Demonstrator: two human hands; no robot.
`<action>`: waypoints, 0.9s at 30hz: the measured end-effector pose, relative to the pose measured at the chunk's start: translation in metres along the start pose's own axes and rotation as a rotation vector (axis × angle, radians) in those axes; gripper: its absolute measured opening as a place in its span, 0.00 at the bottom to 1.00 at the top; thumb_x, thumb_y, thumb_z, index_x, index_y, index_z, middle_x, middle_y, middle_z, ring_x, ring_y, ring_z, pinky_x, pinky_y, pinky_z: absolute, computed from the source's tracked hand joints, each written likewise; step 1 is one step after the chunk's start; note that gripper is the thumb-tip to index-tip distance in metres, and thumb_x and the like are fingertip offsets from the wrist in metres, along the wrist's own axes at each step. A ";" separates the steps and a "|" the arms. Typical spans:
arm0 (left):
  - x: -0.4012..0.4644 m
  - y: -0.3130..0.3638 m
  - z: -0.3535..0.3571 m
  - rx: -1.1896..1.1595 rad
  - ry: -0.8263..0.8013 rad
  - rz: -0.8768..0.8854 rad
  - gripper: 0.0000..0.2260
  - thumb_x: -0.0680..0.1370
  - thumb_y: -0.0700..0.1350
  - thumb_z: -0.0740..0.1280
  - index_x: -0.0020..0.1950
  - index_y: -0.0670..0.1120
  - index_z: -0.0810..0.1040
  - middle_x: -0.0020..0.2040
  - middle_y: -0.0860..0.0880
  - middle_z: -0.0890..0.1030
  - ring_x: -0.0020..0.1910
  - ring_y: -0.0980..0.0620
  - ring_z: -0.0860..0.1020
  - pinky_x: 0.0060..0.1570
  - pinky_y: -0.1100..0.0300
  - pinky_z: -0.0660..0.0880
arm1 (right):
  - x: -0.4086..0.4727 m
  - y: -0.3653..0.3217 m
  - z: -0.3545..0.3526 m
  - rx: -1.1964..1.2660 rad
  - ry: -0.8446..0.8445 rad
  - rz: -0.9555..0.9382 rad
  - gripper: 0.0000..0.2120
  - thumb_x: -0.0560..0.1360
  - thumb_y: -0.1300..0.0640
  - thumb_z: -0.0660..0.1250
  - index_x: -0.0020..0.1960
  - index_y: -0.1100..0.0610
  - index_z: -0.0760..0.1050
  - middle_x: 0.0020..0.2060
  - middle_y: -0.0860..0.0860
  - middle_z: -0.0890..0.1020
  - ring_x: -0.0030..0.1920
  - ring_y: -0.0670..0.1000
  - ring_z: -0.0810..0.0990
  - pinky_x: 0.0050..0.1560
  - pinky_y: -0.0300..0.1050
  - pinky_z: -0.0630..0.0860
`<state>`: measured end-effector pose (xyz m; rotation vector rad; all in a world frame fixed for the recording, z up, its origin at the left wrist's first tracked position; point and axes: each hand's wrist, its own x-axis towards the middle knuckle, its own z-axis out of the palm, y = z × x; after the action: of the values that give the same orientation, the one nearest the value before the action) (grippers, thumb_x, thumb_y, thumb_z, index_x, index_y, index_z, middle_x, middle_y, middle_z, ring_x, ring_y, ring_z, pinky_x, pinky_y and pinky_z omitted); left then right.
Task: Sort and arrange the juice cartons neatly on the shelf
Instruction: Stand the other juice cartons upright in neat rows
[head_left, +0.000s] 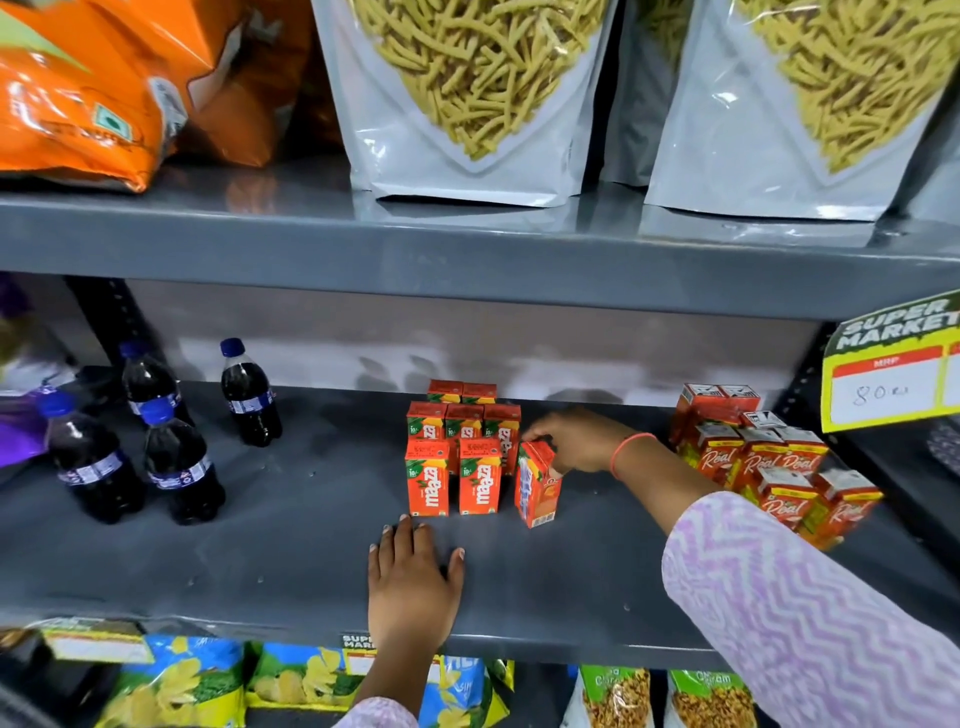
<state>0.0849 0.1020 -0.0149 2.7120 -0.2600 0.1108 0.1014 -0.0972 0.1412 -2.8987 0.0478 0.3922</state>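
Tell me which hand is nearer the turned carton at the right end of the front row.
Right. The right hand grips the turned carton at its top; the left hand lies flat on the shelf, in front of the row.

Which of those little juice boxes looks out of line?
The juice box in the right hand, at the right end of the front row: it is turned sideways and tilted, while its neighbours stand straight, labels forward.
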 end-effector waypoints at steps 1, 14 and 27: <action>0.000 0.000 0.000 -0.001 -0.001 -0.003 0.26 0.77 0.60 0.54 0.71 0.48 0.61 0.76 0.48 0.60 0.75 0.48 0.56 0.75 0.53 0.51 | 0.001 -0.001 0.000 -0.010 0.001 0.009 0.24 0.72 0.67 0.67 0.68 0.57 0.71 0.65 0.54 0.76 0.62 0.55 0.75 0.60 0.45 0.71; 0.000 -0.001 0.000 -0.020 -0.024 -0.011 0.27 0.77 0.60 0.53 0.72 0.47 0.59 0.76 0.47 0.59 0.76 0.47 0.54 0.75 0.53 0.49 | 0.013 -0.006 0.017 -0.142 0.193 0.171 0.14 0.73 0.52 0.66 0.54 0.59 0.75 0.52 0.56 0.81 0.51 0.56 0.80 0.43 0.45 0.71; 0.001 -0.002 0.002 -0.041 -0.024 -0.015 0.26 0.77 0.60 0.53 0.72 0.48 0.60 0.76 0.47 0.59 0.76 0.47 0.54 0.75 0.52 0.49 | 0.012 -0.007 0.026 -0.202 0.365 0.168 0.23 0.70 0.37 0.66 0.33 0.55 0.63 0.44 0.55 0.82 0.45 0.56 0.81 0.37 0.44 0.69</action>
<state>0.0860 0.1034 -0.0175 2.6759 -0.2457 0.0674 0.1070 -0.0847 0.1145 -3.1372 0.3280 -0.1185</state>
